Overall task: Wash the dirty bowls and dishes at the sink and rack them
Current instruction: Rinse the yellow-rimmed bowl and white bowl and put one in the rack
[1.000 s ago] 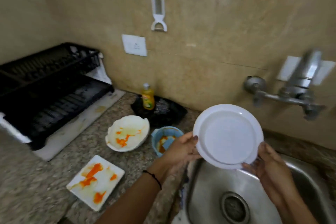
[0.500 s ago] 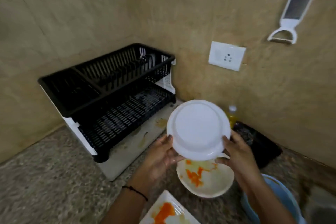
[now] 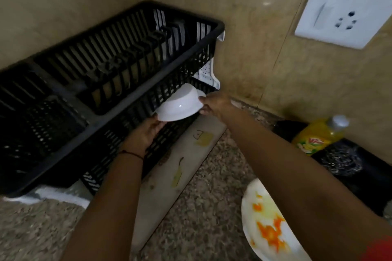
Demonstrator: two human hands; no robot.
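Okay, big to small off my feed. Tan wall (image 3: 254, 59) fills the top and speckled granite counter (image 3: 201, 214) fills the bottom. Black two-tier dish rack (image 3: 101, 36) sits in the left corner, backed against the wall. White drip tray (image 3: 169, 176) lies under the rack and sticks out toward me, with a few yellowish marks on it. Both forearms come in from the bottom edge and reach to the rack's right end. Dirty white dish (image 3: 267, 229) is on the counter at lower right, smeared orange and yellow and partly hidden by the right forearm. Black tray (image 3: 364, 186) sits by the wall at far right, with a white wall socket (image 3: 341, 15) well above it. Yellow soap bottle (image 3: 318, 135) is at the black tray's left end, grey cap pointing up and right. Task item: plain white bowl (image 3: 180, 105), turned bottom-up and tilted, held in the air at the open front of the rack's lower tier, just under the upper tier's front rim. I cannot tell if it touches the rack. Left hand (image 3: 146, 131) grips the bowl's lower-left rim from below, fingers curled on the edge. Right hand (image 3: 214, 104) pinches the right rim, fingers curled round it. Steel scrubber (image 3: 339, 161) sits in the black tray just beside the bottle. Thin dark thread (image 3: 131, 153) circles the left wrist.
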